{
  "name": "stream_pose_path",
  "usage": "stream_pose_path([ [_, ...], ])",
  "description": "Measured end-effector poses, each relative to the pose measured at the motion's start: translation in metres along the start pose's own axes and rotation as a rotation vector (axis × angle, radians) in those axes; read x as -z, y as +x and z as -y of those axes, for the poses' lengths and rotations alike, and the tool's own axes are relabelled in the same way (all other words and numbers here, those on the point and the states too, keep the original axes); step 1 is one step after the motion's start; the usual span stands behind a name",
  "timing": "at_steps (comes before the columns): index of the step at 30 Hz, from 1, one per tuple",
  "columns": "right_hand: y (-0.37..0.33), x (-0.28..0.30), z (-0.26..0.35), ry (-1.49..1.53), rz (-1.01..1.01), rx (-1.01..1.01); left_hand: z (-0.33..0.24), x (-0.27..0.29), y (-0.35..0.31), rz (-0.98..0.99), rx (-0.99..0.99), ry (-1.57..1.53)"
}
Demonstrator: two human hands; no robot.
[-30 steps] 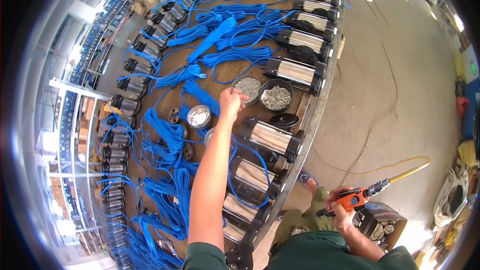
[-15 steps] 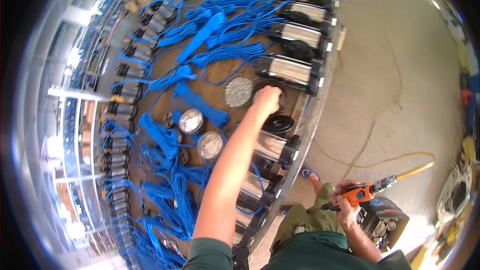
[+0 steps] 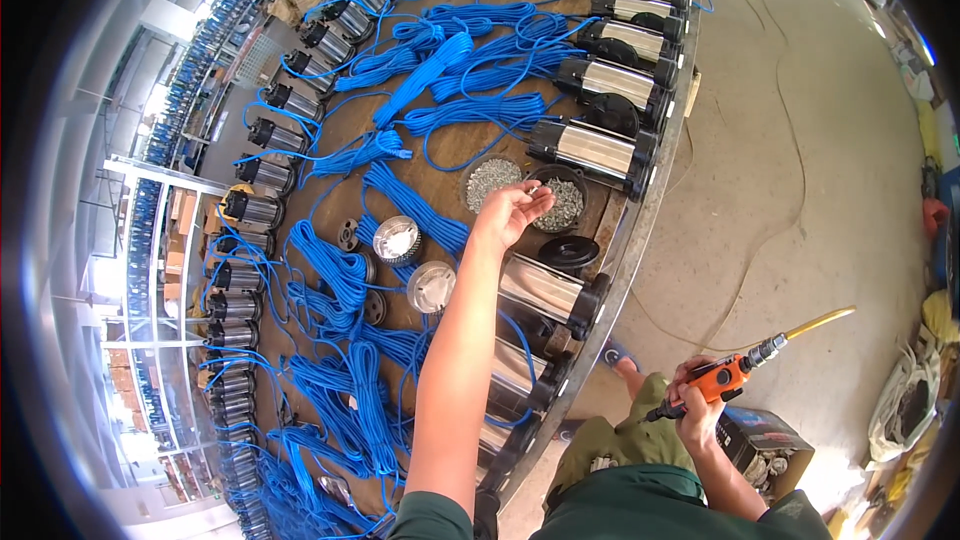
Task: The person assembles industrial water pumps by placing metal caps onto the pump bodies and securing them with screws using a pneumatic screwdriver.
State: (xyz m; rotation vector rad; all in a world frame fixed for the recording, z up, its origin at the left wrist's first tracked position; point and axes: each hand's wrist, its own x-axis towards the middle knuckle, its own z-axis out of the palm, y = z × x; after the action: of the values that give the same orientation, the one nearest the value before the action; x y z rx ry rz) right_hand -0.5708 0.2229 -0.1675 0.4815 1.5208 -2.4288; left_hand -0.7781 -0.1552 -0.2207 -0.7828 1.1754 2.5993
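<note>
My left hand [image 3: 514, 212] is above the workbench, palm turned up and fingers curled round small silver screws, only partly visible. Just beyond its fingertips sits a black bowl [image 3: 584, 187] of loose screws [image 3: 562, 202]. A second round dish [image 3: 493, 180] of small metal pieces is to its left. Held low by my right hand [image 3: 692, 402] is an orange and black air screwdriver [image 3: 722, 378], its tip pointing left and a yellow hose [image 3: 822, 321] at its rear. Nearest the left hand on the bench edge are a black round cover [image 3: 568, 252] and a steel-bodied motor [image 3: 545, 290].
Steel-bodied motors [image 3: 592, 145] line the bench's right edge, and more [image 3: 255, 208] line its far left. Bundles of blue cable [image 3: 430, 80] cover the middle. Two round metal parts [image 3: 397, 240] stand near my forearm. A box [image 3: 770, 450] is on the floor by my right arm.
My left hand has lifted out of the black bowl, moved slightly left and back, and turned palm up, uncovering the screws. The right hand still holds the screwdriver, nearly unmoved.
</note>
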Motion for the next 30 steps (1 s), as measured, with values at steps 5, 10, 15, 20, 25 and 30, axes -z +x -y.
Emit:
stream_pose_path([
  [5,-0.001,-0.006,0.001,0.009,0.016,-0.015,-0.002,-0.006,-0.004,0.005,0.013,-0.118],
  [10,-0.001,-0.002,-0.004,0.051,-0.003,-0.032,-0.001,0.0,0.008,-0.18,-0.136,0.839],
  [15,0.005,-0.005,0.0,0.081,-0.018,-0.031,0.021,-0.034,0.021,-0.181,-0.392,2.136],
  [20,0.01,-0.005,0.005,0.063,-0.032,-0.043,0.019,-0.033,0.028,-0.113,-0.441,2.087],
  [25,0.013,-0.007,0.011,0.039,-0.037,-0.06,-0.001,-0.006,-0.005,-0.024,-0.136,0.586],
  [30,0.017,0.001,0.003,0.107,-0.061,-0.069,-0.035,0.066,-0.099,0.113,-0.196,0.084],
])
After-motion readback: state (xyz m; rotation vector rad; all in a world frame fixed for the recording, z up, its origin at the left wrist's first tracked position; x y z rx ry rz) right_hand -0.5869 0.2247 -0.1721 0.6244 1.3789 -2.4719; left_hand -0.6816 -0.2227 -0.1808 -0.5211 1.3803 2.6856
